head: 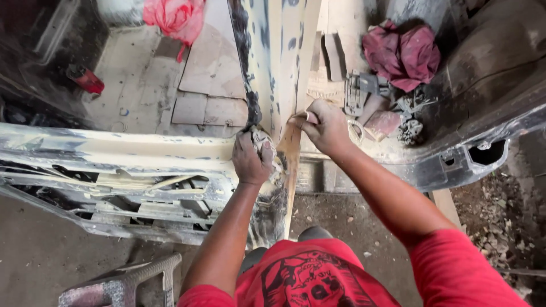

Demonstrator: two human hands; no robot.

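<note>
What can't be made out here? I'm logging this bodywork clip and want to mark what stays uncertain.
All in the head view:
- Left hand: it closes over a crumpled pale pad; the fingers hide what kind.
- Right hand: it pinches something thin against the pale pillar; too small to name.
- Dark red cloth: whatever lies beneath is covered.
- Grey stool: cut off by the bottom edge.
</note>
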